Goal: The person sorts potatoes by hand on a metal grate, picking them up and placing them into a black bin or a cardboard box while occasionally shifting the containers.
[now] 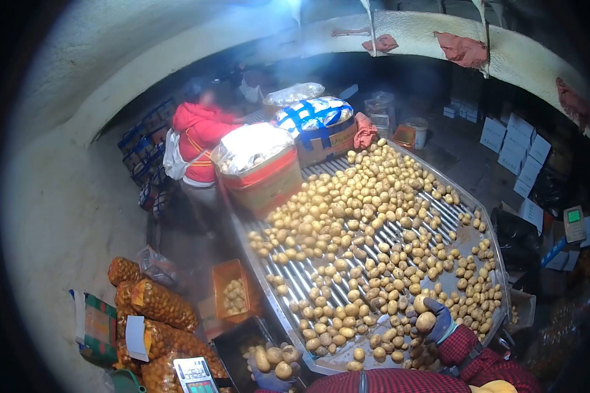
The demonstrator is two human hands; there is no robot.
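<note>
Potatoes [347,203] cover much of a slatted metal sorting table [308,272]. My right hand [441,321], in a bluish glove, is closed around a potato [425,321] at the near side of the table. A second potato [420,303] touches its fingertips. At the lower middle, my gloved left hand [269,380] cradles several potatoes [273,359] in its upturned palm. It is beside the table's near left edge, over a dark bin [237,340]. The potatoes partly hide its fingers.
A person in a red jacket [202,134] stands at the table's far left. Filled boxes [262,177] sit on its far end. Mesh sacks of potatoes [164,304], an orange crate [228,268] and a scale display [195,374] are at left. White cartons [518,150] stand at right.
</note>
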